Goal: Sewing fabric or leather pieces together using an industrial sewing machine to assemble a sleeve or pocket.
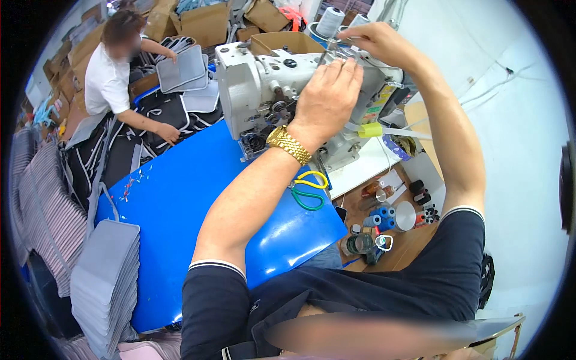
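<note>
An industrial sewing machine stands at the back of a blue tabletop. My left hand, with a gold watch at the wrist, reaches onto the machine's top, fingertips bent around a small metal or clear fitting. My right hand reaches over the same spot from the right, fingers curled at that fitting; what exactly they grip is too small to make out. Thread cones sit just behind. Scissors with yellow and green handles lie below my left wrist.
A co-worker at the left handles grey panels over black fabric pieces. Stacks of grey panels border the tabletop's left. Cardboard boxes fill the back. A wooden shelf with spools is at lower right, beside a white wall.
</note>
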`<action>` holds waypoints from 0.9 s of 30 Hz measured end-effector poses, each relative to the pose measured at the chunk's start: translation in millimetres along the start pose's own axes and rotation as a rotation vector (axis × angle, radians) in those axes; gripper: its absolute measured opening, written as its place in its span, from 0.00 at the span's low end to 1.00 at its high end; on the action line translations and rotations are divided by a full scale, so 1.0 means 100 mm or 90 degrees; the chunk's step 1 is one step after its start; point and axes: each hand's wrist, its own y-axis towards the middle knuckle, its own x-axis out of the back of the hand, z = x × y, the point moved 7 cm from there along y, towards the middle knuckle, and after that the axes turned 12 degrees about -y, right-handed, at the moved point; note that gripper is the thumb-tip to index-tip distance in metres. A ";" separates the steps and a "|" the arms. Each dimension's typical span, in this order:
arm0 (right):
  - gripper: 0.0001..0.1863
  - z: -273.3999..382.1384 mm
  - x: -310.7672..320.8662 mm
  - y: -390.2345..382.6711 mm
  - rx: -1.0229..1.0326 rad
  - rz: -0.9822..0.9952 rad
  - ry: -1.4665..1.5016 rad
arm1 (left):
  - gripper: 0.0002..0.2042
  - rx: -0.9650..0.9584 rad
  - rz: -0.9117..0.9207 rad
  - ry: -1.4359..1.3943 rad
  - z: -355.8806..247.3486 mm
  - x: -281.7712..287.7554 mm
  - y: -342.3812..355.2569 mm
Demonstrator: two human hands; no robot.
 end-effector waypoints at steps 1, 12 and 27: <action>0.11 0.00 -0.07 0.05 -0.013 0.051 0.042 | 0.18 -0.002 -0.005 -0.002 0.00 0.01 0.00; 0.09 -0.11 -0.04 -0.17 -0.051 0.108 -0.071 | 0.17 -0.016 0.002 0.003 -0.01 0.02 0.00; 0.08 0.21 0.07 0.05 0.001 -0.047 -0.058 | 0.16 -0.010 0.008 0.021 -0.01 0.03 0.00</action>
